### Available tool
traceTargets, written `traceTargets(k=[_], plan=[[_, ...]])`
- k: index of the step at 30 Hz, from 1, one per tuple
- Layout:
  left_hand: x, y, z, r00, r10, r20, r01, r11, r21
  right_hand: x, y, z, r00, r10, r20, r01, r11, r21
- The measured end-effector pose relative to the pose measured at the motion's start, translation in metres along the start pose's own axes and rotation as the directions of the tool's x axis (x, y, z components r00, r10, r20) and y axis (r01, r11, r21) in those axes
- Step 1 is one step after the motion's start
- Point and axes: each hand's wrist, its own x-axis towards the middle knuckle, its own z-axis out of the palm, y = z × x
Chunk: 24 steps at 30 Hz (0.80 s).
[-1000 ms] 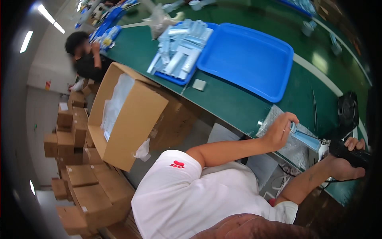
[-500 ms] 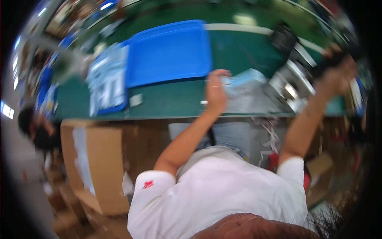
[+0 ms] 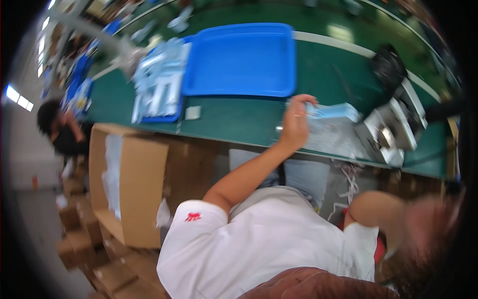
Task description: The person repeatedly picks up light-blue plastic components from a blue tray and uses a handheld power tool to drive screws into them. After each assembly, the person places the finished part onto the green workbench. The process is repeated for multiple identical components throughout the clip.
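Note:
My left hand (image 3: 297, 124) is at the front of the green bench, its fingers bent around the left end of a light blue pack (image 3: 332, 111). Clear plastic film (image 3: 331, 137) lies under and in front of that pack. My right hand (image 3: 432, 224) is low at the far right, off the bench and smeared by motion, so its fingers cannot be read. Just right of the pack stands a white and metal bench machine (image 3: 391, 130) with a dark, blurred bar (image 3: 443, 110) reaching out to its right.
A bare blue tray (image 3: 239, 60) lies behind my left hand. Left of it, another blue tray holds light blue and white flat packs (image 3: 162, 82). A small white square (image 3: 192, 112) lies nearby. An open carton (image 3: 142, 189) stands below the bench; a person (image 3: 62, 127) sits at far left.
My right hand has left the dark bar by the machine and dropped toward the lower right. My left hand stays at the light blue pack. The whole view has shifted and tilted.

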Motion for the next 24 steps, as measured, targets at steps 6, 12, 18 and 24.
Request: traceTargets(k=[6,12,18,24], plan=[[-0.003,0.009,-0.006,0.999,-0.018,-0.038,0.018,1.0,0.002,-0.058,-0.018,0.017,0.986,0.101,0.133,-0.127,0.971,0.202],[0.0,0.009,-0.005,0.999,-0.009,-0.045,0.009,1.0,-0.015,-0.071,-0.03,0.017,0.982,0.093,0.166,-0.129,0.967,0.22],[-0.003,-0.008,0.004,0.997,-0.03,-0.073,0.025,0.997,-0.073,-0.055,-0.056,0.049,0.96,-0.15,0.235,0.041,0.91,0.414],[-0.002,0.004,0.001,0.993,-0.076,-0.087,0.073,0.996,-0.042,-0.068,0.063,0.081,0.753,0.463,0.468,0.13,0.592,-0.795]])
